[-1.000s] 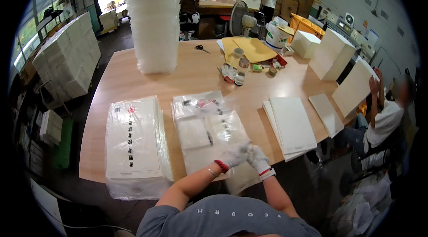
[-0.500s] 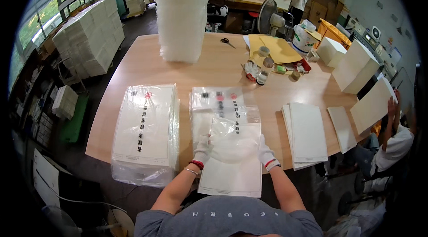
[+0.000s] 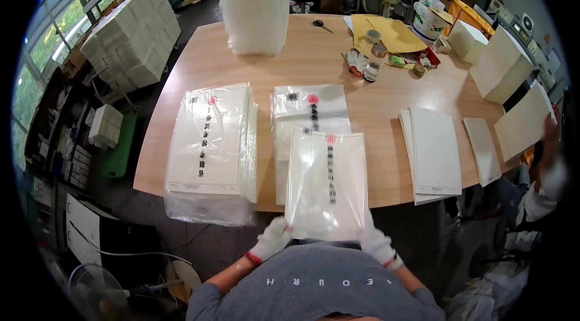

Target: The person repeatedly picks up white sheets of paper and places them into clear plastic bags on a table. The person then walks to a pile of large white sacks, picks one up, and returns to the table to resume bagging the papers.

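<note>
Both my hands wear white gloves. Between them is a clear plastic bag (image 3: pixel 328 200) of white paper, with dark print and a red seal. It hangs over the table's near edge, close to my body. My left hand (image 3: pixel 275 237) is closed on its lower left corner, and my right hand (image 3: pixel 376 245) grips the lower right side; the right fingers are partly blurred. Under the far end of this bag lies a flat, clear printed plastic bag (image 3: pixel 311 115). Left of it stands a pile of filled plastic bags (image 3: pixel 211 145) with similar printing.
White paper stacks (image 3: pixel 436 155) lie to the right on the wooden table (image 3: pixel 326 70). A tall pile of translucent packaging (image 3: pixel 251 6) stands at the back. Scissors (image 3: pixel 322 26), a jar (image 3: pixel 376 62) and yellow envelopes (image 3: pixel 386 31) lie beyond. A co-worker's hand (image 3: pixel 550 127) holds white board at far right.
The paper has gone fully into the printed plastic bag, and both hands have moved down to its near corners, close to my body. My view has tilted downward.
</note>
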`<state>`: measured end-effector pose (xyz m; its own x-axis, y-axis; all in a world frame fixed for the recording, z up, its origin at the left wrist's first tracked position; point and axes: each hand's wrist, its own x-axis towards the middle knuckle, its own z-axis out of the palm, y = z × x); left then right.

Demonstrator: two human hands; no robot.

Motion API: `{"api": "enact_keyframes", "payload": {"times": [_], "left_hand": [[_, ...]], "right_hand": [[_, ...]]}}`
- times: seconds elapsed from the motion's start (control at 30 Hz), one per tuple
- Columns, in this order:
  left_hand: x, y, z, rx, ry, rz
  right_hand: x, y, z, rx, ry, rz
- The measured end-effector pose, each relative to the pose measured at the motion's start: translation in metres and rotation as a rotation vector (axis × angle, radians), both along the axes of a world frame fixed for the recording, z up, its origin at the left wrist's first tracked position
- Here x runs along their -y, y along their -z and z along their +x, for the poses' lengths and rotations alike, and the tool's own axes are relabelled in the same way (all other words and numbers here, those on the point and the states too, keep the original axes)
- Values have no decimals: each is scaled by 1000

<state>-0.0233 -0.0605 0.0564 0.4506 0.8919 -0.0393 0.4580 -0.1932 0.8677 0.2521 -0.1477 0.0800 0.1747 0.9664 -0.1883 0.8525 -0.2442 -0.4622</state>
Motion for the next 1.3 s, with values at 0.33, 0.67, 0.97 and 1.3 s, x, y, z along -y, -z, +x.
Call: {"api": "enact_keyframes", "payload": {"times": [0.33, 0.67, 0.97, 1.3], "left_hand": [[6, 41, -9, 151, -133, -51], [-22, -87, -1, 197, 169, 429], [-86, -52, -157, 809, -953, 609], [-35, 141, -258, -107, -983, -43]], "right_hand": [[43, 20, -4, 77, 203, 167], [-13, 53, -39, -1514, 459, 155], [-146, 4, -182, -1747, -364, -288], [-116, 64, -179, -1346, -171, -414]]}}
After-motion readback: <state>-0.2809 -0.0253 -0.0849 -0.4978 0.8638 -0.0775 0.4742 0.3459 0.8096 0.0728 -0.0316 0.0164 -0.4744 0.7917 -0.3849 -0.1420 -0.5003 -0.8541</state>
